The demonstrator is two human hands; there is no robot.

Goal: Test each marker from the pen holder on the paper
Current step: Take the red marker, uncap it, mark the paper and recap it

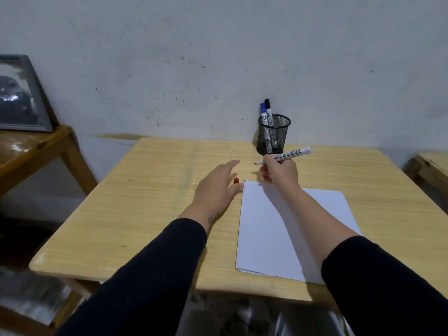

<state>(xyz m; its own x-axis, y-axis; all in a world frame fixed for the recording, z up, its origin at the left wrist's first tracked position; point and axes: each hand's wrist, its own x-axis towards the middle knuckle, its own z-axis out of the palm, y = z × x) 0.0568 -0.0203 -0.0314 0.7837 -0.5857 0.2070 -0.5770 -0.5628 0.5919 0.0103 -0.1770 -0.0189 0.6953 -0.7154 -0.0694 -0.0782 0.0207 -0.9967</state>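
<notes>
My right hand (281, 172) grips a white uncapped marker (289, 154), its tip pointing left, above the far left corner of the white paper (278, 229). A short mark shows at that corner. A red cap (236, 180) lies on the table just left of the paper. My left hand (215, 184) hovers flat over the table with fingers spread, its thumb beside the cap. A black mesh pen holder (272, 134) stands at the table's far edge by the wall, holding a blue-capped marker (264, 112) and a black-capped marker (268, 107).
The light wooden table (145, 202) stands against a grey wall. A second wooden table (36, 151) at the left carries a framed picture (19, 95). Another wooden edge (431, 166) shows at the far right.
</notes>
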